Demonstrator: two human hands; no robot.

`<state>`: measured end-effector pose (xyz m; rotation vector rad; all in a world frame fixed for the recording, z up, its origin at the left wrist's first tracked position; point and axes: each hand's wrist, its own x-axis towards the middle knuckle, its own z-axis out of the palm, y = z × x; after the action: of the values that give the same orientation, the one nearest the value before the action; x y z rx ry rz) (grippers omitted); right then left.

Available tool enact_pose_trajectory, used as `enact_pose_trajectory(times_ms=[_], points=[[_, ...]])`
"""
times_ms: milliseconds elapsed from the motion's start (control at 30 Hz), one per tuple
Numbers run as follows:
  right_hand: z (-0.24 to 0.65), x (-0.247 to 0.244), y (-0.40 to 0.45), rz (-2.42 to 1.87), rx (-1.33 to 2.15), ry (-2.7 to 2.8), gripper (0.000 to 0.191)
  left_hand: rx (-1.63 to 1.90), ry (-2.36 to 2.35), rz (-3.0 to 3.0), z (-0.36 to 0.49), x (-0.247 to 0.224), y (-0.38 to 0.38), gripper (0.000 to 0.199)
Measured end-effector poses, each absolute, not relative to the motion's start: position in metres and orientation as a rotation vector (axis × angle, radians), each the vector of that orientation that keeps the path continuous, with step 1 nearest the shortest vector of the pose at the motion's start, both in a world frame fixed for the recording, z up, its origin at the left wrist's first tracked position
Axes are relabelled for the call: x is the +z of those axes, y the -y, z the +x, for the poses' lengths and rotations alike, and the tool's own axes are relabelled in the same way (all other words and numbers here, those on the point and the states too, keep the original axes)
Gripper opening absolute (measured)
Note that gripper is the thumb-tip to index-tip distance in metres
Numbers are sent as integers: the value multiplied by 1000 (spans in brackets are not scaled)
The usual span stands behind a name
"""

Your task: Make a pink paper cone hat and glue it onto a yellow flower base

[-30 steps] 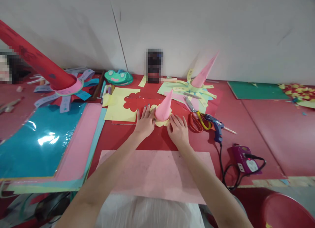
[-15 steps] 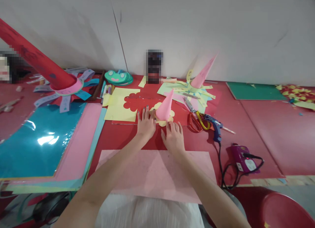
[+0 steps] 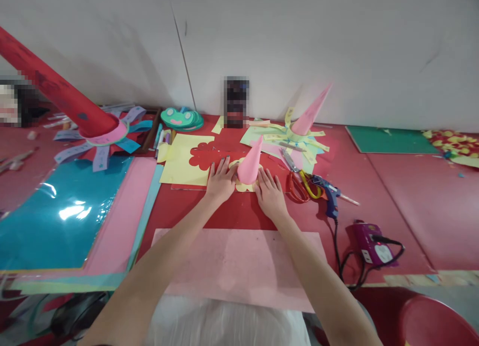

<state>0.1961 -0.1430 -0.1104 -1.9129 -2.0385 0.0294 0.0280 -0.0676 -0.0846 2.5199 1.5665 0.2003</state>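
Observation:
A pink paper cone (image 3: 250,164) stands upright, its tip leaning right, on a pale yellow flower-shaped paper (image 3: 245,187). My left hand (image 3: 221,180) lies flat at the cone's left, fingers spread, thumb by its base. At the right side, my right hand (image 3: 270,190) rests with stretched fingers over the flower's edge. Both hands partly cover the flower. Under them is red paper (image 3: 277,175), and a red scalloped shape (image 3: 200,156) lies on yellow paper (image 3: 183,161) at the left. Pink paper (image 3: 239,266) lies nearest my body.
Scissors (image 3: 299,184) and a blue glue gun (image 3: 329,194) lie to the right; its cord runs by a purple power box (image 3: 374,244). A second pink cone (image 3: 310,111) stands behind. Left are a red cone (image 3: 60,86), frog cutouts (image 3: 181,118) and a blue sheet (image 3: 63,211).
My right hand has shifted from the front of the cone to its right side, fingers now stretched forward. My left hand has stayed nearly in place beside the cone.

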Motion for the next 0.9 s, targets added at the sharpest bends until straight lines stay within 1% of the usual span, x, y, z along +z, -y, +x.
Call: enact_pose_trajectory(times_ms=[467, 800, 900], points=[[195, -111, 144, -1916, -8, 2002, 48, 181, -1603, 2537, 29, -85, 70, 49], [195, -109, 143, -1918, 64, 1919, 49, 156, -1581, 2523, 29, -84, 69, 51], [189, -109, 141, -1960, 120, 1842, 52, 175, -1577, 2524, 28, -84, 69, 50]])
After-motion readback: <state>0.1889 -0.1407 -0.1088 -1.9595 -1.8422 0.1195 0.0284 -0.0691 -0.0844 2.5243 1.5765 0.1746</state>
